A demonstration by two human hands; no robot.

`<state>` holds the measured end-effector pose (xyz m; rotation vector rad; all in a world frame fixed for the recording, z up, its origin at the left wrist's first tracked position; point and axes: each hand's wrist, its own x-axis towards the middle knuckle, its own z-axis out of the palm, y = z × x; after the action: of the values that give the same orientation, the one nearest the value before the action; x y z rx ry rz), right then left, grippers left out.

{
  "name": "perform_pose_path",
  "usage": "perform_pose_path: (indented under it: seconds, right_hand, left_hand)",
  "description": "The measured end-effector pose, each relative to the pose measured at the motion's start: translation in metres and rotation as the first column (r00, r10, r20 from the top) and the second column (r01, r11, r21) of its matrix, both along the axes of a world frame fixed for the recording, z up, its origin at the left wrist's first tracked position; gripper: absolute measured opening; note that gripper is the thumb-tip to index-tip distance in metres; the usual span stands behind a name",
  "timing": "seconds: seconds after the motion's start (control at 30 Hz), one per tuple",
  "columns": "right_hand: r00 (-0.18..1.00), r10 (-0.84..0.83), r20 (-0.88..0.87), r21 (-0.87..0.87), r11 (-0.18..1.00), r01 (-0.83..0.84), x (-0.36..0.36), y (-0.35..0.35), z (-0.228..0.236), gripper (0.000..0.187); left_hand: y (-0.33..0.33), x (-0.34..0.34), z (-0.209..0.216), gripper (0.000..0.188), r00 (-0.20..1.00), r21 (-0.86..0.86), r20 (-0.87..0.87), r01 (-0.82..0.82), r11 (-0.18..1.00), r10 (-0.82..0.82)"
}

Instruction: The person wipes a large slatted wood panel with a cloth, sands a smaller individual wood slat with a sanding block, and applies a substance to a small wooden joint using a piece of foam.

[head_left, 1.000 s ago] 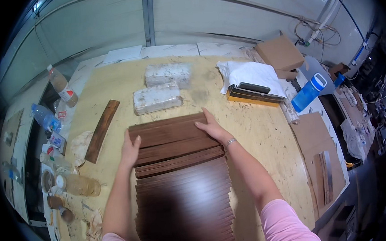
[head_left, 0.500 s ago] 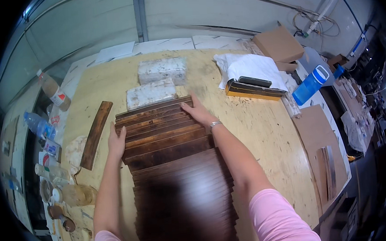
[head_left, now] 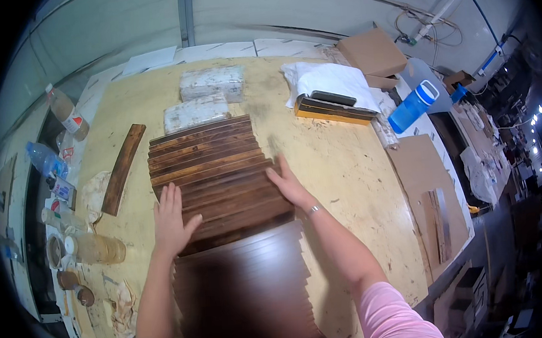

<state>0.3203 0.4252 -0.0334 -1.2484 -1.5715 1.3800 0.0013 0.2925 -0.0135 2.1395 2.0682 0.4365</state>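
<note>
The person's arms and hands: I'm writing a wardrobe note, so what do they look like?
The left hand and right hand are bare, without gloves. Plain pink sleeves end near the elbows. A narrow silver-coloured band circles the right wrist; bracelet or watch, I cannot tell.

I log remotely: strips (head_left: 204, 152) on table (head_left: 348, 189), partly between left hand (head_left: 173, 223) and right hand (head_left: 289, 183); blocks (head_left: 197, 113) beyond both; lone board (head_left: 124, 169) left of left hand; bottle (head_left: 412, 107) well right of grip
</note>
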Motion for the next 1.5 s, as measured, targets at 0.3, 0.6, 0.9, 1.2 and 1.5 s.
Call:
perform_pose_path:
  seconds: [0.3,0.6,0.9,1.2,1.5]
  right_hand:
    - [0.805,0.133,0.578,-0.001,0.987,-0.162,-0.037,0.019,0.022,0.087]
    - [0.994,-0.014,-0.110,-0.129,0.992,-0.001,0.032,-0.080,0.020,0.076]
    - [0.987,-0.153,-0.047,0.054,0.986,0.155,0.020,-0.107,-0.032,0.064]
    - [0.999,-0.033,0.039,-0.015,0.999,0.034,0.015,-0.110,-0.018,0.059]
    - [0.929,-0.146,-0.339,-0.288,0.956,0.045,0.039,-0.165,0.040,0.075]
  left_hand:
    - [-0.002,-0.025,-0.010,0.089,0.990,-0.011,-0.075,-0.118,0.993,0.117]
    - [-0.125,-0.006,0.010,0.071,0.807,-0.120,0.581,-0.045,0.992,0.107]
    - [-0.120,0.008,-0.024,0.072,0.599,-0.128,0.761,-0.239,0.963,0.250]
    - [-0.132,0.007,-0.023,0.072,0.618,-0.189,0.713,-0.286,0.939,0.332]
    - [-0.186,-0.013,-0.013,0.070,0.354,-0.265,0.862,-0.295,0.918,0.363]
